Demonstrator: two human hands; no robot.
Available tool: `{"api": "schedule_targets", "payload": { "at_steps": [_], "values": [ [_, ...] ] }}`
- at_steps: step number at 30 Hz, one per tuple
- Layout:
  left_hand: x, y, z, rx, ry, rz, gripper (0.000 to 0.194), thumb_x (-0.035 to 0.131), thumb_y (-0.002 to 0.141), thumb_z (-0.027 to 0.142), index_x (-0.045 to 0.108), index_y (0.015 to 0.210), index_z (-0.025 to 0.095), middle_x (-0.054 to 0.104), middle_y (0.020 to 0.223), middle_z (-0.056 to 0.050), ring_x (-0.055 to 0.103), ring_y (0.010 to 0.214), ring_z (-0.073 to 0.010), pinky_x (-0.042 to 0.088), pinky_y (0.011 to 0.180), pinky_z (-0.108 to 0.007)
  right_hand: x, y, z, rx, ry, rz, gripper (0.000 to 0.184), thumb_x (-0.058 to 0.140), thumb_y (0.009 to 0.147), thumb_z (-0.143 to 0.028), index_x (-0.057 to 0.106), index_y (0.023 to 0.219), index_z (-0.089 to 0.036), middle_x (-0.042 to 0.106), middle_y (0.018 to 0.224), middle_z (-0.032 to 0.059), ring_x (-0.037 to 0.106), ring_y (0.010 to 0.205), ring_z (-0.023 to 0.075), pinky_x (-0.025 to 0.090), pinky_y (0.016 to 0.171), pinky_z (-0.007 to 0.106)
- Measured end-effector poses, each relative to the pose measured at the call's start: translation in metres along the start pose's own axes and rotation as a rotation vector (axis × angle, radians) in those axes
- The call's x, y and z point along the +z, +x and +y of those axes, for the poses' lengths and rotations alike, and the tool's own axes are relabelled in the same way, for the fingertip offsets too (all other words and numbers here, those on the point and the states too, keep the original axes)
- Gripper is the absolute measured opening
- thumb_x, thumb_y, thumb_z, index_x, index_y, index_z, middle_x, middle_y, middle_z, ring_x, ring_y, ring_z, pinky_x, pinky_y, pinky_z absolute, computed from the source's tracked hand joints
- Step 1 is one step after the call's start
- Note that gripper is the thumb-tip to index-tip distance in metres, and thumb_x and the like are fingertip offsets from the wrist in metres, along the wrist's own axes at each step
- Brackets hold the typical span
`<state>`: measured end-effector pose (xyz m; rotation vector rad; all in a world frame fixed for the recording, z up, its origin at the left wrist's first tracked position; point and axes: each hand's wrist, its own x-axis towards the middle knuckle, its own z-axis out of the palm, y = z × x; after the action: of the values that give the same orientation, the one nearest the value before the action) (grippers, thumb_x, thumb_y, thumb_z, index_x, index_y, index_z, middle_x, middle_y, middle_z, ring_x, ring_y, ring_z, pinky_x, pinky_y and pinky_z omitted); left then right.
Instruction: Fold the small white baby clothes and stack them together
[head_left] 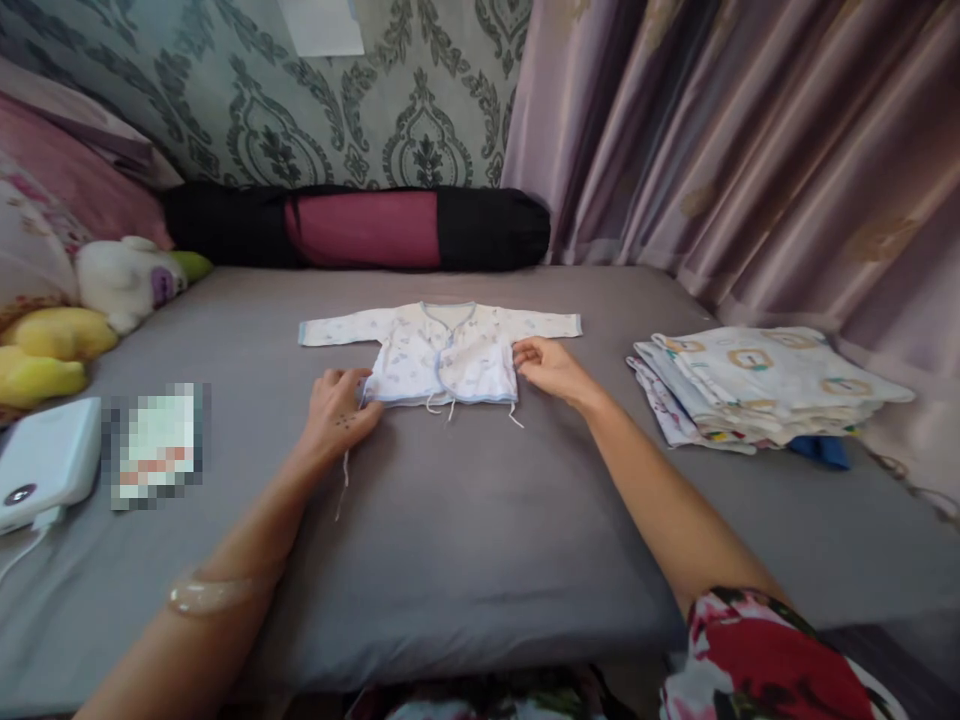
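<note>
Two hands flanked a small long-sleeved shirt (pixel 405 365) that lay spread flat at the centre of the frame, its thin white cloth dotted with a faint print and edged at neck, front and hem with pale blue binding. Its sleeves stretched straight out to either side, making a wide T, and limp, string-like ties trailed from the lower edge. The left hand (pixel 339 408) rested at the lower left corner of the garment, fingers bent and thumb set apart from them; the right hand (pixel 553 370) met the opposite side edge with its fingers curled. Whether either set of fingers pinched the fabric, I could not tell. A smooth, glossy bangle (pixel 210 594) circled the left forearm, and a red floral sleeve (pixel 772 660) filled the lower right. Beneath everything stretched a matte grey sheet (pixel 465 520), softly rippled near the bottom. Right of centre sat a layered stack of folded cloths (pixel 780 380), soft-edged and printed. At far left were a rounded, glossy white device (pixel 52 460), a pixelated item (pixel 159 445) and plump plush toys (pixel 120 280). Along the back lay a cylindrical black-and-maroon bolster (pixel 363 229), below damask-patterned wallpaper (pixel 420 110); satiny mauve curtains (pixel 675 130) hung in deep folds at upper right.
</note>
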<state>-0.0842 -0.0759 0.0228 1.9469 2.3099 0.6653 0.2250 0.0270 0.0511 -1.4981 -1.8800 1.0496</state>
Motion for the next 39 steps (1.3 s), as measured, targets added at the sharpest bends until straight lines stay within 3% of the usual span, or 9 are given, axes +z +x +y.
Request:
{"api": "schedule_targets", "payload": {
  "at_steps": [4, 7, 11, 15, 20, 25, 32, 39],
  "values": [
    [0.0, -0.002, -0.005, -0.079, -0.1, -0.113, 0.047, 0.055, 0.073, 0.03, 0.06, 0.117, 0.015, 0.061, 0.094, -0.008, 0.059, 0.093, -0.0256, 0.049, 0.087, -0.039, 0.001, -0.026, 0.022, 0.016, -0.23, -0.12, 0.054, 0.058, 0.077, -0.016, 0.051, 0.131, -0.013, 0.069, 0.096, 0.0051, 0.063, 0.078, 0.0151, 0.046, 0.066, 0.023],
    [-0.002, -0.001, -0.002, -0.117, -0.141, -0.152, 0.043, 0.053, 0.075, 0.033, 0.058, 0.115, 0.017, 0.063, 0.088, -0.005, 0.061, 0.083, -0.0217, 0.049, 0.08, -0.034, 0.013, -0.041, 0.017, -0.037, -0.413, -0.09, 0.059, 0.058, 0.08, -0.028, 0.045, 0.136, -0.016, 0.068, 0.105, 0.0079, 0.064, 0.088, 0.0201, 0.046, 0.073, 0.027],
    [0.002, -0.001, -0.001, -0.147, -0.176, -0.102, 0.037, 0.048, 0.08, 0.036, 0.058, 0.111, 0.019, 0.065, 0.082, -0.003, 0.061, 0.077, -0.0194, 0.047, 0.074, -0.031, 0.03, -0.048, -0.001, -0.037, -0.627, 0.013, 0.052, 0.049, 0.086, -0.029, 0.043, 0.136, -0.017, 0.065, 0.118, 0.0143, 0.064, 0.101, 0.0281, 0.046, 0.08, 0.034],
    [0.009, 0.001, -0.003, -0.133, -0.163, -0.053, 0.035, 0.048, 0.082, 0.04, 0.057, 0.11, 0.021, 0.063, 0.078, -0.002, 0.06, 0.075, -0.0199, 0.045, 0.072, -0.031, 0.039, -0.05, -0.012, 0.037, -0.744, 0.057, 0.041, 0.039, 0.092, -0.025, 0.046, 0.131, -0.016, 0.068, 0.11, 0.0151, 0.066, 0.098, 0.0294, 0.045, 0.081, 0.036],
    [0.013, 0.003, -0.006, 0.015, -0.15, -0.049, 0.038, 0.048, 0.079, 0.032, 0.052, 0.115, 0.022, 0.058, 0.078, 0.0, 0.056, 0.072, -0.0188, 0.044, 0.071, -0.03, 0.038, -0.05, -0.014, 0.094, -0.73, 0.05, 0.038, 0.038, 0.095, -0.031, 0.048, 0.13, -0.018, 0.07, 0.103, 0.0137, 0.067, 0.096, 0.0298, 0.045, 0.08, 0.036],
    [0.011, 0.002, -0.008, 0.03, -0.133, -0.04, 0.036, 0.047, 0.076, 0.024, 0.053, 0.111, 0.023, 0.052, 0.074, 0.002, 0.052, 0.068, -0.0167, 0.042, 0.068, -0.028, 0.039, -0.047, -0.013, 0.119, -0.698, 0.08, 0.041, 0.036, 0.095, -0.031, 0.047, 0.133, -0.02, 0.07, 0.103, 0.013, 0.067, 0.096, 0.0301, 0.045, 0.078, 0.036],
    [0.01, 0.005, -0.016, 0.162, -0.076, -0.095, 0.029, 0.042, 0.08, 0.025, 0.064, 0.098, 0.021, 0.057, 0.083, -0.004, 0.056, 0.08, -0.0212, 0.046, 0.081, -0.034, 0.031, -0.048, -0.008, 0.038, -0.77, -0.042, 0.042, 0.038, 0.095, -0.022, 0.044, 0.136, -0.018, 0.067, 0.112, 0.0156, 0.064, 0.103, 0.0289, 0.043, 0.082, 0.035],
    [0.004, 0.003, -0.021, 0.275, -0.014, -0.125, 0.035, 0.039, 0.086, 0.026, 0.068, 0.104, 0.021, 0.06, 0.093, -0.008, 0.058, 0.09, -0.0248, 0.047, 0.084, -0.036, 0.025, -0.045, -0.002, 0.013, -0.812, -0.077, 0.04, 0.039, 0.096, -0.021, 0.05, 0.134, -0.021, 0.066, 0.115, 0.0142, 0.062, 0.107, 0.0281, 0.042, 0.083, 0.034]
  ]
}}
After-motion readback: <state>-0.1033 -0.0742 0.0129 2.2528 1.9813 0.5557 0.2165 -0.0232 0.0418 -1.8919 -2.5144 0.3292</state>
